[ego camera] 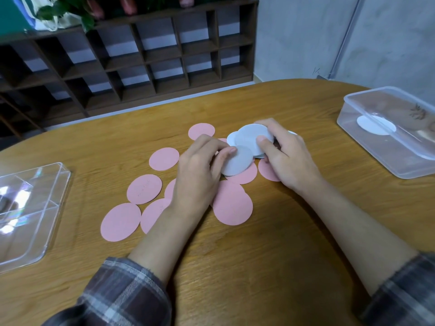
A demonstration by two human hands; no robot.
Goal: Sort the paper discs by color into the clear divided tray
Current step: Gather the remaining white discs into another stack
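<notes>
Sorting has barely begun. The clear divided tray [35, 184] sits at the far left of the table [235, 267], and no disc shows in any of its compartments (glare hides part of its floor, so this is a judgement).

The white ones are being gathered first. The right hand [286, 158] pinches a fanned bunch of white discs [253, 137] between thumb and fingers, just above the table's middle. The left hand [200, 168] grips 1 more white disc [236, 162] by its left edge, overlapping that bunch.

At least 9 pink discs [231, 203] lie loose on the table under and around both hands, some overlapping, none collected.

At the far right stands a lidded clear box [400, 161] with 1 white circle [376, 124]; whether that lies on the lid or inside, I cannot tell.

What is left is carrying the whites to 1 compartment, then collecting and placing all the pinks.
</notes>
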